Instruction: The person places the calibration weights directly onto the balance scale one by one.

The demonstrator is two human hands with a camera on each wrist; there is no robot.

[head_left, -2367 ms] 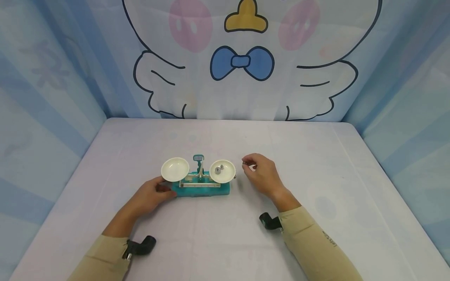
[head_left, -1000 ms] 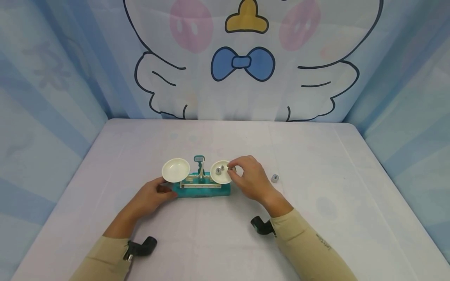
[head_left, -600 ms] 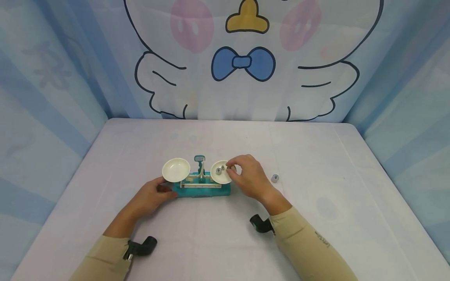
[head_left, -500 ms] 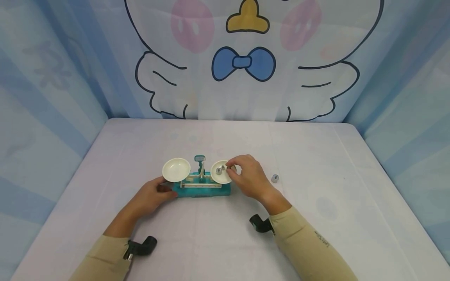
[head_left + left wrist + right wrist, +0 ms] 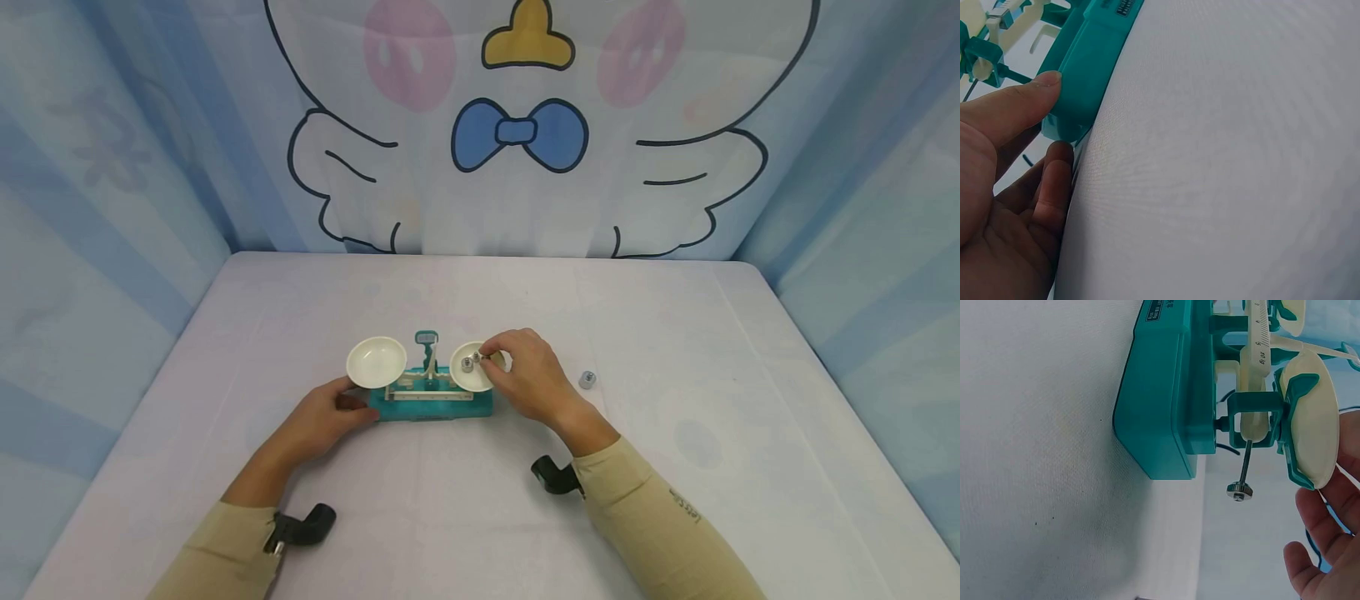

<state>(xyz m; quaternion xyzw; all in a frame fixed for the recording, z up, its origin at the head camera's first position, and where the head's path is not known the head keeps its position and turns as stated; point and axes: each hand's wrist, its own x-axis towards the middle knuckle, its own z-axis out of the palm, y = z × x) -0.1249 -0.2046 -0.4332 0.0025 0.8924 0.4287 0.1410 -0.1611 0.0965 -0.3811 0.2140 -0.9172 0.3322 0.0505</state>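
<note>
A teal balance scale (image 5: 431, 407) with two cream pans stands on the table. My left hand (image 5: 324, 421) grips the left end of its base, the thumb on top and the fingers at the end face, plain in the left wrist view. Over the right pan (image 5: 465, 381), my right hand (image 5: 534, 379) pinches a small dark metal weight between thumb and forefinger, mostly hidden by them. Two silver weights (image 5: 467, 365) sit in that pan. The left pan (image 5: 376, 362) holds nothing. In the right wrist view the pan's underside (image 5: 1316, 422) hides the right fingertips.
Another silver weight (image 5: 587, 380) stands on the white tablecloth (image 5: 675, 350) right of my right hand. A knurled adjusting nut (image 5: 1239, 491) sticks out from the beam's right end. A printed curtain (image 5: 517, 208) stands behind the table.
My right hand has moved left from beside the scale to over the right pan, then slightly farther in. The weight on the table has come into sight. My left hand stays put.
</note>
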